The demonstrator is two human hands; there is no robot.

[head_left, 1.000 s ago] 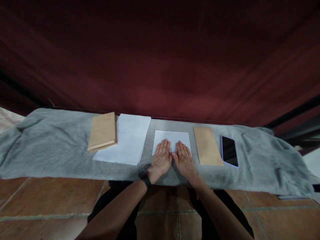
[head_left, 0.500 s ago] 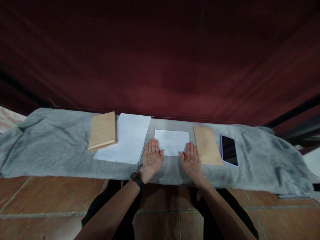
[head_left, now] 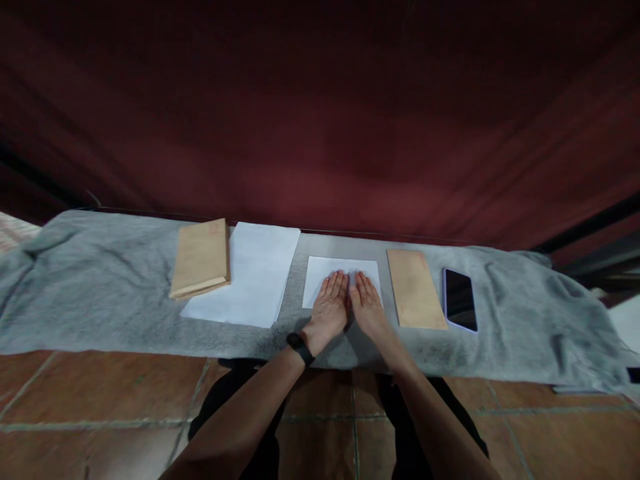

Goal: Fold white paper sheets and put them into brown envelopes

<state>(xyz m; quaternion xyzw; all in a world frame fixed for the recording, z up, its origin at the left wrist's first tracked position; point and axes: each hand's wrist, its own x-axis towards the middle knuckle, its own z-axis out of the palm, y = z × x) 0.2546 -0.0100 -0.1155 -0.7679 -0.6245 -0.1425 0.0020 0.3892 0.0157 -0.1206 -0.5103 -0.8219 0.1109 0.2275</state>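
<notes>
A small white sheet of paper (head_left: pixel 320 268), wider than deep, lies flat on the grey cloth in front of me. My left hand (head_left: pixel 331 301) rests on its middle, fingers stretched out and close together, a dark watch on the wrist. Just beside it, my right hand (head_left: pixel 366 303) lies over the right half of the paper, also with straight fingers. A narrow gap parts the two hands. Neither one grips anything. The paper's lower middle is hidden beneath them.
To the left, a stack of brown envelopes (head_left: pixel 201 257) overlaps larger white sheets (head_left: pixel 257 273). A single brown envelope (head_left: pixel 417 290) and a phone (head_left: pixel 460 300) lie to the right. The grey cloth (head_left: pixel 120 293) covers a long narrow surface before a dark red curtain (head_left: pixel 320 147).
Both hands have moved inward from the paper's lower corners to its middle, almost meeting. The paper stays flat. My view has shifted slightly.
</notes>
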